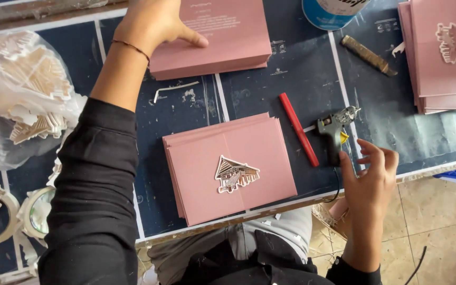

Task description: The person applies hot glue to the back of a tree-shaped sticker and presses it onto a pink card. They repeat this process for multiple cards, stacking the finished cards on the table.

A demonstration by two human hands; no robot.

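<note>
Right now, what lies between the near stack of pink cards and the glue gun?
In the head view, a red stick lies diagonally on the table between the pink cards and the glue gun.

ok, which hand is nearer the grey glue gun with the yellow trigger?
Right. The right hand is just below the grey glue gun, fingers almost touching it; the left hand rests on the far pink card stack.

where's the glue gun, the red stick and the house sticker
glue gun point(333, 132): head view, on its dark body
red stick point(297, 128): head view, mid-length
house sticker point(236, 174): head view, centre of the cut-out
</note>
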